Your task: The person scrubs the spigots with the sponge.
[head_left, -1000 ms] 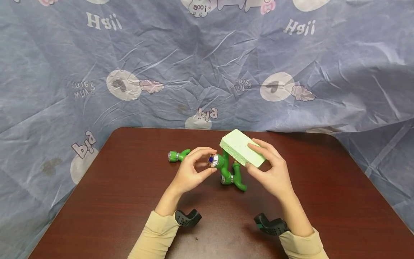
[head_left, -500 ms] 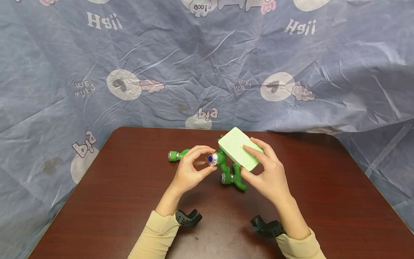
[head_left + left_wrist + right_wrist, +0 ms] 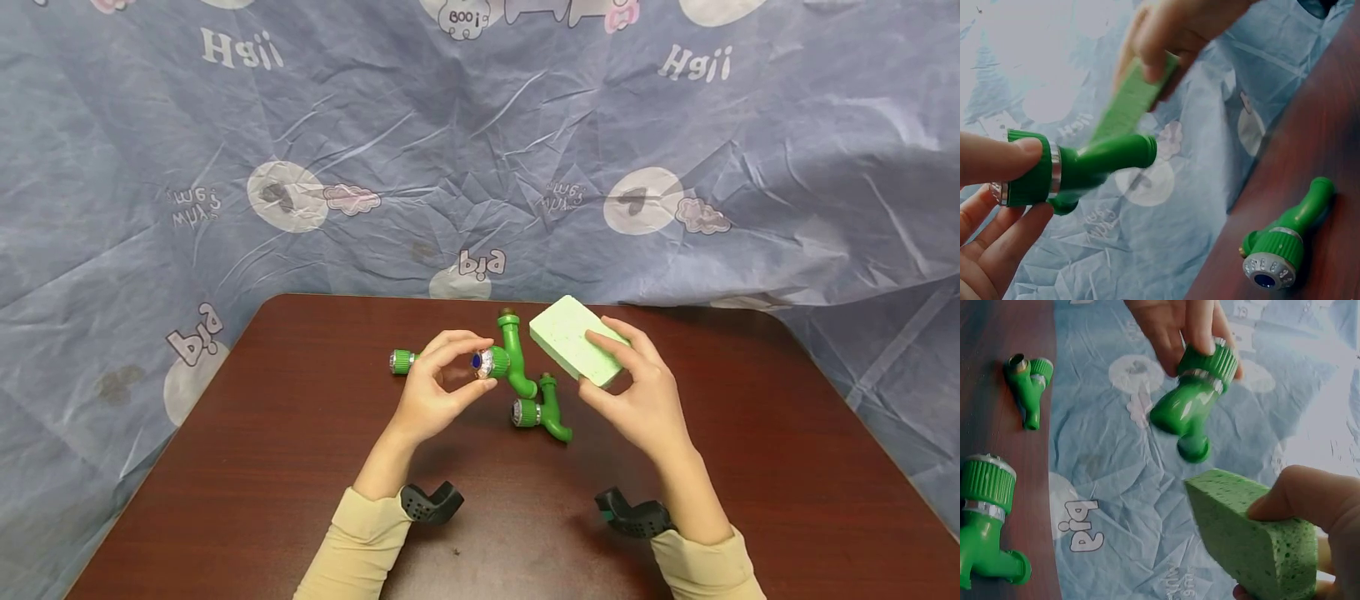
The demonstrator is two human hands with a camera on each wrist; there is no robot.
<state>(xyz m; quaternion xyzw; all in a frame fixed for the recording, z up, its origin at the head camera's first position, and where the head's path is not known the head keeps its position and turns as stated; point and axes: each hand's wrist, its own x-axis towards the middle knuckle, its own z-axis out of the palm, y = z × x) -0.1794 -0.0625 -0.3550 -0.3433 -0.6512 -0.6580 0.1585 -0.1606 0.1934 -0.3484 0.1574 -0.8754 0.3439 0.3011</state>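
Backdrop [image 3: 480, 125]: blue, printed and pretty wrinkly, hanging behind a brown table [image 3: 225, 483].
Left hand [image 3: 423, 396]: pinching the green tap [image 3: 515, 360] by its ribbed knob [image 3: 1030, 192], thumb on one side, fingers on the other.
Tap: hovering above the table, brassy end pointing away from me, spout [image 3: 525, 387] curving back my way.
Right hand [image 3: 641, 404]: gripping the pale green sponge [image 3: 572, 337] by one end and tilting it, most of the block sticking out.
Gap: sponge is sitting just right of the tap, not touching it going by the right wrist view.
Others: a near spare tap [image 3: 551, 408] is lying on the table, and a left spare tap [image 3: 402, 362] is half hiding behind my left hand.
Rubbing tips: looks to me like I'm wiping the tap down, and holding the knob is leaving pipe and spout free. I'm betting hard pushing could twist it, so I'm favouring light strokes along the pipe.
Missed bit: my fingers are covering some of the knob, so I'm figuring that needs a regrip.
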